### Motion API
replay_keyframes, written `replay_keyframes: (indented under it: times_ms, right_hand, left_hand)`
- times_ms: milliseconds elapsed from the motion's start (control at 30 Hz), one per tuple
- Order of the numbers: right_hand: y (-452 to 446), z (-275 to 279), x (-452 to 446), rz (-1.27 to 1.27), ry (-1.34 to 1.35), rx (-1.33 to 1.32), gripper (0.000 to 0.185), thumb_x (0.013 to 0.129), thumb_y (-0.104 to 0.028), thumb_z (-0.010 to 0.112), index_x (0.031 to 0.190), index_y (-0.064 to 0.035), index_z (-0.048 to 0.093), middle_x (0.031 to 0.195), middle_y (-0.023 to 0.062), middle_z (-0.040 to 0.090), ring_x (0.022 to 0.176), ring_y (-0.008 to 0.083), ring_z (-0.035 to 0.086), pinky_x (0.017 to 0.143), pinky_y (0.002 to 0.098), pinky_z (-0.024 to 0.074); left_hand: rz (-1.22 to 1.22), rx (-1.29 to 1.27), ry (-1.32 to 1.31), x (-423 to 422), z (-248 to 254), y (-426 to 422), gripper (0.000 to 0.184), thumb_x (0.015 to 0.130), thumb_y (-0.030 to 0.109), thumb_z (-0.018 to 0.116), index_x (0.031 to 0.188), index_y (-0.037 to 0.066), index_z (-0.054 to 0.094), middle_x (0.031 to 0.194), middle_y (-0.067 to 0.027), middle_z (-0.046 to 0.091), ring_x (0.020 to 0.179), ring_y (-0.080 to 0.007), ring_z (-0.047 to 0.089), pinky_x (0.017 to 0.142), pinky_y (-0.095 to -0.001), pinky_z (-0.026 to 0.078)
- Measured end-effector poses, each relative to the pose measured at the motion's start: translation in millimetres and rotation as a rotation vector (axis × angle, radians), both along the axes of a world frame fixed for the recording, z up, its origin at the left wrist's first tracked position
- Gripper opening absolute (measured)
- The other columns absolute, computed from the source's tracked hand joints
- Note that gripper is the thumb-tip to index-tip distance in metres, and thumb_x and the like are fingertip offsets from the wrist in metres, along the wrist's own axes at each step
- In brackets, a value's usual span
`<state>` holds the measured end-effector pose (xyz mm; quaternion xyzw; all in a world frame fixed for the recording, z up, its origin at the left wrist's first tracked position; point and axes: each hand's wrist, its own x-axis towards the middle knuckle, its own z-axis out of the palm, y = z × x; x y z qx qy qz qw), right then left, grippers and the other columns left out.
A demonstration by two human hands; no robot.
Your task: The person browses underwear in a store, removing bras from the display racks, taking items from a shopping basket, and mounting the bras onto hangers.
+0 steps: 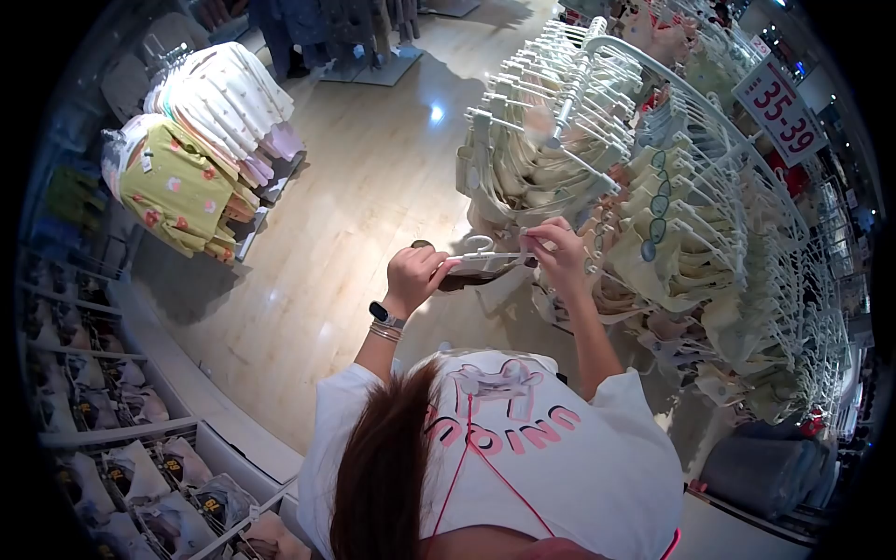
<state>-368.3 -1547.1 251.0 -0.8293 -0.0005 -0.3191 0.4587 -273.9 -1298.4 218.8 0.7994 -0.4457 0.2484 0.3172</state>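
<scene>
A white clothes hanger [483,256] is stretched between my two hands in front of my chest, its hook pointing up and away. My left hand [413,276] is closed around the hanger's left end. At the other end my right hand [558,256] pinches with thumb and fingers, by a pale strap-like piece. Under the hanger a dark brown garment [464,281] shows in part; its kind is hard to make out.
Ahead and right, racks hold cream-coloured bras [532,168] and pale green ones [672,252] on white hangers. A price sign [782,110] stands above. Patterned tops [177,187] hang at left. Divided bins [140,495] with folded items line the lower left.
</scene>
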Motion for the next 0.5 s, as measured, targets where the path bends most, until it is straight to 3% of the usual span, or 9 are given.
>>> replay_keyframes:
  times_ms: [100, 200, 300, 400, 500]
  right_hand:
    - [-0.1, 16.1, -3.7, 0.048, 0.139, 0.303, 0.013, 0.073, -0.001, 0.071, 0.086, 0.0, 0.068, 0.08, 0.0065, 0.067, 0.072, 0.0128, 0.06, 0.064, 0.0244, 0.0468]
    - [-18.9, 19.7, -5.1, 0.223, 0.409, 0.309, 0.012, 0.077, -0.001, 0.067, 0.089, 0.0004, 0.069, 0.083, 0.0048, 0.068, 0.072, 0.0094, 0.061, 0.066, 0.0222, 0.0469]
    - [-29.3, 26.5, -9.1, 0.371, 0.539, 0.508, 0.013, 0.08, -0.003, 0.066, 0.092, 0.0006, 0.07, 0.083, 0.003, 0.068, 0.075, 0.0074, 0.06, 0.068, 0.0206, 0.0461]
    - [-37.8, 32.4, -19.1, 0.463, 0.593, 0.639, 0.017, 0.084, -0.007, 0.062, 0.097, 0.003, 0.069, 0.09, 0.006, 0.068, 0.083, 0.0103, 0.06, 0.076, 0.0232, 0.0455]
    - [-44.8, 11.8, -27.6, 0.671, 0.424, 0.987, 0.032, 0.083, -0.017, 0.064, 0.105, 0.0054, 0.065, 0.105, 0.0122, 0.064, 0.097, 0.0184, 0.057, 0.086, 0.0306, 0.0427]
  left_hand:
    - [-0.05, -0.033, -0.003, -2.5, 12.2, 2.4, 0.02, 0.078, 0.025, 0.07, 0.067, 0.01, 0.062, 0.057, -0.0023, 0.051, 0.049, -0.0204, 0.049, 0.049, -0.032, 0.038]
    - [-0.068, -0.048, 0.02, -5.7, 17.9, 5.1, 0.019, 0.076, 0.023, 0.071, 0.066, 0.009, 0.062, 0.055, -0.0031, 0.05, 0.047, -0.0202, 0.048, 0.048, -0.0324, 0.037]
    - [-0.073, -0.082, 0.037, -12.3, 25.2, 5.1, 0.019, 0.075, 0.022, 0.072, 0.065, 0.009, 0.062, 0.053, -0.0033, 0.048, 0.046, -0.02, 0.047, 0.047, -0.0324, 0.035]
    - [-0.057, -0.109, 0.057, -16.0, 30.2, 4.2, 0.019, 0.074, 0.021, 0.073, 0.065, 0.009, 0.062, 0.052, -0.0034, 0.048, 0.045, -0.02, 0.045, 0.046, -0.0322, 0.035]
    - [-0.016, -0.151, 0.138, -19.9, 33.1, 3.3, 0.021, 0.075, 0.023, 0.073, 0.065, 0.009, 0.062, 0.052, -0.0036, 0.048, 0.046, -0.0208, 0.046, 0.047, -0.0324, 0.035]
